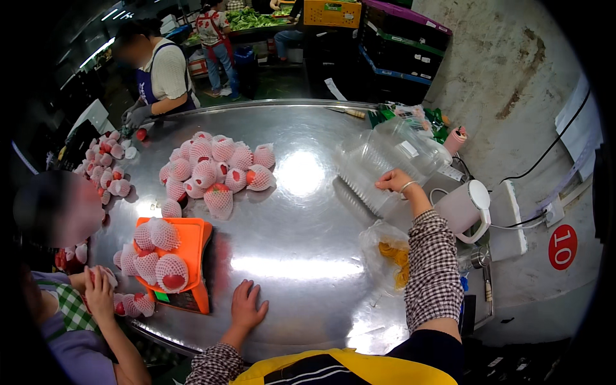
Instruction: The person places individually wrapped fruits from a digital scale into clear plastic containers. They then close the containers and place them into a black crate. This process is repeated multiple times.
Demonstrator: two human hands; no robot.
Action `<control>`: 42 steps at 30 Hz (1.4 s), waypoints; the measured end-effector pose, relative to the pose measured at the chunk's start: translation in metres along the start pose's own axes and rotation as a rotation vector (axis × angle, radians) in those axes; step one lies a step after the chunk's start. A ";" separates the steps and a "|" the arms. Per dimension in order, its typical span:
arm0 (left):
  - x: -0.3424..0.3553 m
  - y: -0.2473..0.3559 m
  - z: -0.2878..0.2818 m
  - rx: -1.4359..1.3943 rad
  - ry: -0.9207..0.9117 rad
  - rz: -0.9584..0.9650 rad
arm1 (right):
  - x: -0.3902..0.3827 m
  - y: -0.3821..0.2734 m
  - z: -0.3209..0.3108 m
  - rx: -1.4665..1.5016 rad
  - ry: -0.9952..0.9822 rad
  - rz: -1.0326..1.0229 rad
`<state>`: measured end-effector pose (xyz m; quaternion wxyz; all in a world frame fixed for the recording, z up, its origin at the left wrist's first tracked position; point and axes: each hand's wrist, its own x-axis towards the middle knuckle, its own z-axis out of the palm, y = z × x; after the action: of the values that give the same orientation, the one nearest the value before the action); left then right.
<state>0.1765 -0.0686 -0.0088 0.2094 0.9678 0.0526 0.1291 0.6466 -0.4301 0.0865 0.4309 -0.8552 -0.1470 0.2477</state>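
Note:
My right hand [396, 182] reaches out over a stack of clear plastic containers [366, 173], its fingers closed on the rim of one. The ribbed containers lie on their side at the table's far right. My left hand [248, 307] rests on the steel table [308, 224] near the front edge, fingers spread, holding nothing. Just left of it stands an orange scale [202, 256] with several red fruits in pink foam nets [154, 234] on its pan. A larger heap of netted fruits [205, 163] lies beyond the scale.
A bag of yellow rubber bands [393, 260] and a pale jug [465, 205] stand by my right forearm. A co-worker [70, 321] at the left handles a fruit; another person [163, 77] stands at the far left. Stacked crates [404, 48] rise behind the table.

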 end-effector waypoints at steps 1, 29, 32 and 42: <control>0.000 0.000 -0.002 0.002 0.000 -0.004 | 0.001 -0.004 0.000 0.005 0.002 0.019; -0.067 -0.021 -0.029 -0.398 0.192 0.087 | -0.232 -0.099 0.277 -0.849 -0.078 -0.562; -0.104 -0.033 -0.067 -0.355 0.241 0.028 | -0.216 -0.172 0.288 -0.722 -0.014 -0.611; -0.113 -0.101 -0.155 -0.195 0.590 -0.186 | -0.177 -0.325 0.466 -0.421 0.057 -0.795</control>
<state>0.0206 0.0658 0.0592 0.2878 0.8550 0.1864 0.3890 0.2305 -0.0122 0.1669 0.3132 -0.8078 -0.4993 0.0041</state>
